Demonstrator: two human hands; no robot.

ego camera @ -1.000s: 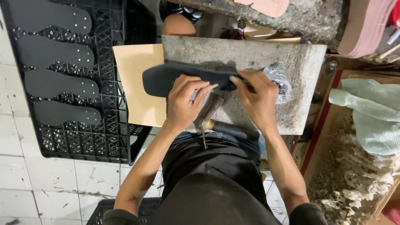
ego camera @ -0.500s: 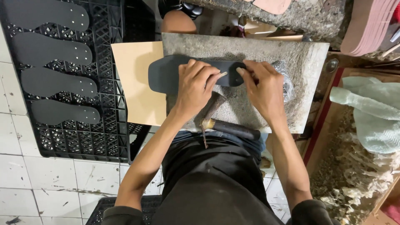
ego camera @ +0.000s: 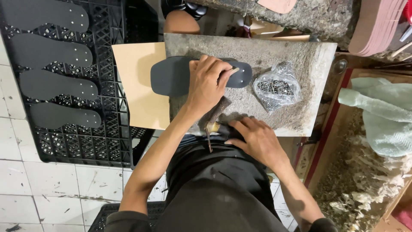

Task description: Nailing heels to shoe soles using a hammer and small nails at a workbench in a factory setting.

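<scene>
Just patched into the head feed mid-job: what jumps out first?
The left hand presses on a dark sole lying on the rough stone slab at centre. The right hand rests at the slab's near edge beside a wooden-handled tool. A clear bag of small nails sits on the slab to the right, and four more dark soles lie on a black crate at left.

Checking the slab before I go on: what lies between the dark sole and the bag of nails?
Nothing: the head view shows bare grey stone slab between the dark sole and the clear bag of nails; the left hand rests on the sole.
</scene>
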